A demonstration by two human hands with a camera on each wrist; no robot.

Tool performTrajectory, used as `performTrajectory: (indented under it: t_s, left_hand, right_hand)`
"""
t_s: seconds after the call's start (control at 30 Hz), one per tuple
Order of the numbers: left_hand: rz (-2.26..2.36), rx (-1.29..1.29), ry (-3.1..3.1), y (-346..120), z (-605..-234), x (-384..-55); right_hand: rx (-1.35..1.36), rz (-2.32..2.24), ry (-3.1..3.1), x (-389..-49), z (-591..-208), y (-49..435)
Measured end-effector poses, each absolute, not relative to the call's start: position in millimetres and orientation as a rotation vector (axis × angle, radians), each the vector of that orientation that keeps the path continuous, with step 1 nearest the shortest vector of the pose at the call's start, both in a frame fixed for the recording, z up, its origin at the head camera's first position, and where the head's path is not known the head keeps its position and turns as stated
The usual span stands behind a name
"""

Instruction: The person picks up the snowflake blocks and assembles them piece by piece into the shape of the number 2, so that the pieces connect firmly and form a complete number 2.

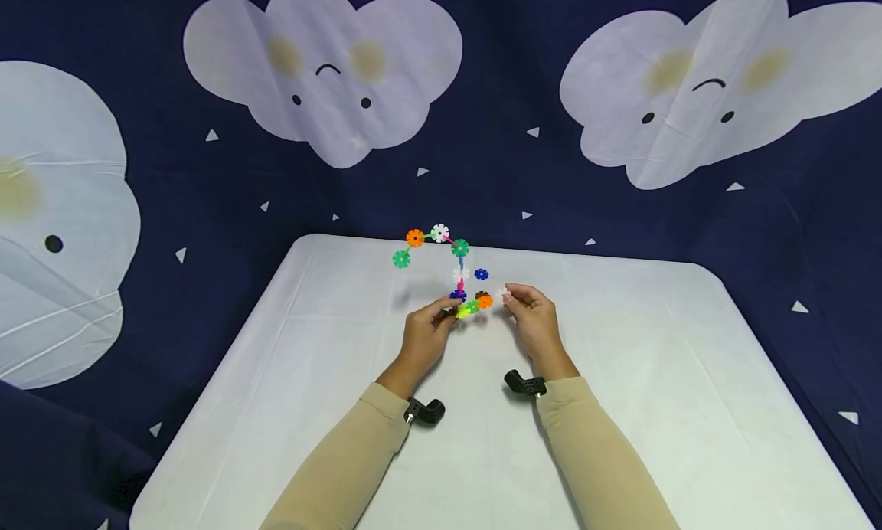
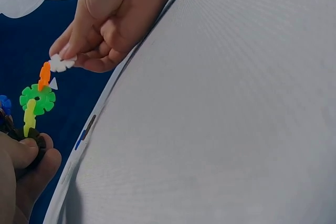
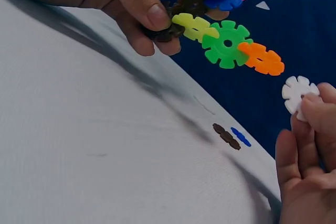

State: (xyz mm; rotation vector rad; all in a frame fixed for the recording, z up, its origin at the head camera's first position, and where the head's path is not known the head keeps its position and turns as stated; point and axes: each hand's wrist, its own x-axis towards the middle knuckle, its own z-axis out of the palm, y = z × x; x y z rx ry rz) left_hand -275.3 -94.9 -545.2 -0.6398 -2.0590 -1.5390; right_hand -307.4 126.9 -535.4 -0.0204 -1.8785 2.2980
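A chain of interlocking snowflake discs (image 1: 460,248) hangs in the air and curves away toward the far left. My left hand (image 1: 426,335) pinches it at a dark brown disc (image 3: 191,2). From there a yellow disc (image 3: 194,27), a green disc (image 3: 214,52) and an orange disc (image 3: 265,61) stick out to the right. Between thumb and fingertips my right hand (image 1: 536,319) holds a single white disc (image 3: 292,92). In the right wrist view a small gap separates it from the orange end disc. Fingers partly hide the brown part.
Two loose discs lie on the white table (image 1: 620,346) beyond the hands: a blue one (image 1: 481,274) and a brown one (image 3: 226,136). Behind the table's far edge hangs a dark blue cloth (image 1: 496,193) with printed clouds.
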Motion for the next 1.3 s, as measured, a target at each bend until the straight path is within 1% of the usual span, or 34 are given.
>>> performTrajectory:
  t_s: [0.23,0.5,1.13,1.3]
  left_hand:
    - [-1.552,-0.639,-2.082,-94,-543,-274]
    - [-1.558,-0.618,-2.124,-93,-544,-274]
    - [-1.516,-0.632,-2.153,-94,-543,-275]
    - [-1.530,-0.638,-2.166,-97,-542,-274]
  right_hand:
    - [0.059,2.356,-1.824,-304,-537,126]
    - [0.057,2.350,-1.820,-302,-537,127]
    - [0.132,2.257,-1.917,-300,-537,128]
    - [0.138,2.206,-1.990,-294,-531,127]
